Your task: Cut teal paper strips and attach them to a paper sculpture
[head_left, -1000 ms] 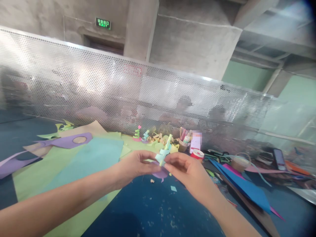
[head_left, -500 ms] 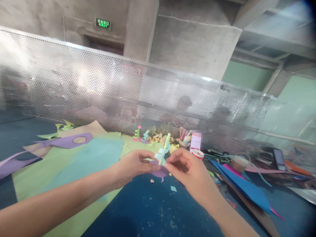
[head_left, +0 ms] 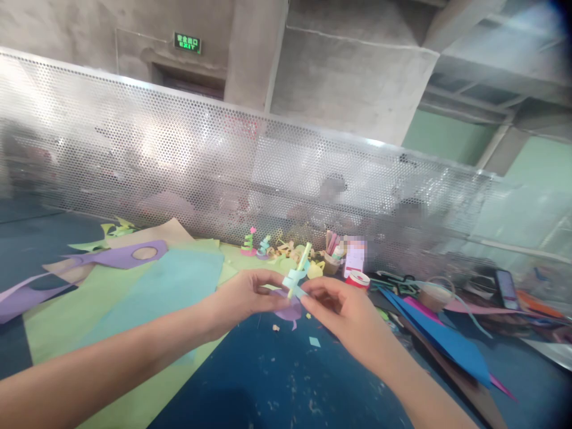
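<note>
Between my hands is a pale yellow-green paper stick (head_left: 305, 257) with a light blue paper strip (head_left: 294, 277) wound about it in a loose spiral. My left hand (head_left: 250, 292) is closed, thumb and fingertips pinching the stick and strip from the left. My right hand (head_left: 342, 304) pinches the strip's other end on the right. Just below and behind lies a purple paper disc (head_left: 289, 311), partly hidden by the fingers. Further back stand two small paper spiral trees, a green one (head_left: 247, 244) with a pink top and a light blue one (head_left: 264, 246).
Large green (head_left: 134, 381) and blue paper sheets (head_left: 174, 286) cover the left of the table, with cut purple paper (head_left: 120, 256) on them. A red-rimmed tape roll (head_left: 358, 279) and a phone (head_left: 354, 256) stand behind my right hand. Blue card (head_left: 447, 342) lies at right.
My right hand has shifted slightly right and its fingers have straightened along the strip. The stick has tilted a little to the right. The rest looks the same.
</note>
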Motion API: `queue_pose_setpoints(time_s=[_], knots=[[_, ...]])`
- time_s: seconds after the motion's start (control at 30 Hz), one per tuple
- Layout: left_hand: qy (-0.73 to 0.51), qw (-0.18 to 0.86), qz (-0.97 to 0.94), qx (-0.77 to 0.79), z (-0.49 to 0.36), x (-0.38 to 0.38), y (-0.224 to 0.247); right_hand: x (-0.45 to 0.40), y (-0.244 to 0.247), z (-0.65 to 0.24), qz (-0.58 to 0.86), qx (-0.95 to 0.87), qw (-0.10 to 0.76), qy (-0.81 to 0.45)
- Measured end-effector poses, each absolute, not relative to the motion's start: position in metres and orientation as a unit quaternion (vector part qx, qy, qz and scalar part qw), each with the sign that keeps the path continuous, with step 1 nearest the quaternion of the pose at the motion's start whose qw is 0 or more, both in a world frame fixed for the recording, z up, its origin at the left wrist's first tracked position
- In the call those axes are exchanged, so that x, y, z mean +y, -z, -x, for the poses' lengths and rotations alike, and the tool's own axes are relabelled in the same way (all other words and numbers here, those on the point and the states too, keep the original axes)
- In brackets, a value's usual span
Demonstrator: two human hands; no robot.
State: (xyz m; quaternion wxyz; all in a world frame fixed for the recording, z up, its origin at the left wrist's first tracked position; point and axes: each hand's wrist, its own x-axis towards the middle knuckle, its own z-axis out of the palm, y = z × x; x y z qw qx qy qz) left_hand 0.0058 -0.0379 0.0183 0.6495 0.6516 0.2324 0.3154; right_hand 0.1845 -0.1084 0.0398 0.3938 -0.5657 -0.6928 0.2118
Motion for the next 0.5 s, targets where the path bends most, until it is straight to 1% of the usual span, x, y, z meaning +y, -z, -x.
queue_pose_setpoints(time_s=[0.17, 0.5], knots=[[-0.315, 0.646, -0.656, 0.230, -0.0055, -0.0375, -0.0174, -0.1115, -0.0442, -0.1831, 0.593, -0.682, 0.394, -0.167], [-0.321, 0.647, -0.661, 0.203, -0.0057, -0.0382, -0.0189, -0.1177, -0.0450, -0.1815, 0.587, -0.697, 0.380, -0.156]])
